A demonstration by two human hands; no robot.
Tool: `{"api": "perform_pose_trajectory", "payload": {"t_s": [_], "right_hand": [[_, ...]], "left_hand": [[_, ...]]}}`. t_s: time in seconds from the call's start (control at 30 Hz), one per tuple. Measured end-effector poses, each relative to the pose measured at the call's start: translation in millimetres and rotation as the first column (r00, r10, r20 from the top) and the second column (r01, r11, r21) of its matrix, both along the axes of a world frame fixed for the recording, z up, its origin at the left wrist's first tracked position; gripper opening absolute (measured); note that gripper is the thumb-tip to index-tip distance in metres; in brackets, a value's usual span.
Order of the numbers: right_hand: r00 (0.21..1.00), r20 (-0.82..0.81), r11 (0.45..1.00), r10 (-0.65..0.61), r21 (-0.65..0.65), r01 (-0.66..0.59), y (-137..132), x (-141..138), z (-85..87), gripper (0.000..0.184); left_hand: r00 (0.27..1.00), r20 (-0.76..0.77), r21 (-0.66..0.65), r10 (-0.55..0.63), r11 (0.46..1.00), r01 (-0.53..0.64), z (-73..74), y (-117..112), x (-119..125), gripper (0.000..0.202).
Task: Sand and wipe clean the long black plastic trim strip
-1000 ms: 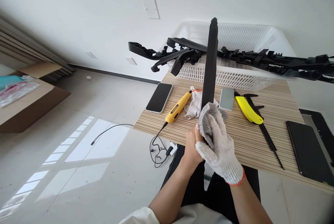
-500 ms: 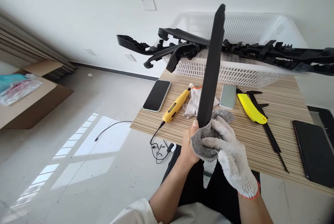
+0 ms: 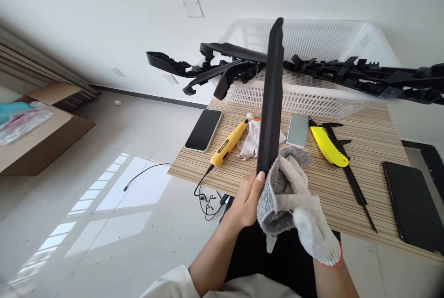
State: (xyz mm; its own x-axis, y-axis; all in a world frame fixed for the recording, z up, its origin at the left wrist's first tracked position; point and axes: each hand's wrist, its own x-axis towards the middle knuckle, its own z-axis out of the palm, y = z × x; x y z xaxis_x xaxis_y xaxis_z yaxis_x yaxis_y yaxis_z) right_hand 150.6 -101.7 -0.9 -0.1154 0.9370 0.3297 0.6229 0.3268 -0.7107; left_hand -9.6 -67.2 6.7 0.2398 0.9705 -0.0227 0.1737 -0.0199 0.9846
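Note:
A long black plastic trim strip (image 3: pixel 272 90) stands nearly upright in front of me, its tip reaching above the basket's front rim. My left hand (image 3: pixel 245 201), bare, is closed around the strip's lower part with the thumb along its side. In a white knit glove with an orange cuff, my right hand (image 3: pixel 310 214) grips a grey fluffy cloth (image 3: pixel 275 196). The cloth is bunched and pressed against the strip's right side, just beside my left hand. It hides part of the strip's lower end.
A white plastic basket (image 3: pixel 312 96) carries several black trim parts (image 3: pixel 350 73) across its rim. On the wooden table (image 3: pixel 333 196) lie a yellow corded tool (image 3: pixel 229 143), a white glove (image 3: pixel 250 140), phones (image 3: pixel 204 130), a yellow scraper-like piece (image 3: pixel 328 146) and a black caliper (image 3: pixel 354 180). A cardboard box (image 3: pixel 52 136) stands left.
The strip has shifted slightly left and turned, showing more of its ridged face. My right hand has moved the cloth a little lower, and its grey underside now shows more.

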Motion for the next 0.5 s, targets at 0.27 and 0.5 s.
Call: {"api": "perform_pose_trajectory", "payload": {"t_s": [0.27, 0.5], "right_hand": [[0.985, -0.163, 0.989, 0.05, -0.126, -0.071, -4, -6, 10.1, 0.021], [0.999, 0.027, 0.995, 0.03, -0.093, -0.027, -4, -13, 13.5, 0.057]], "left_hand": [[0.997, -0.063, 0.012, -0.054, 0.998, 0.055, -3.3, -2, -2, 0.057], [0.995, -0.079, 0.006, -0.054, 0.998, 0.055, -5.4, -2, -5, 0.059]]}}
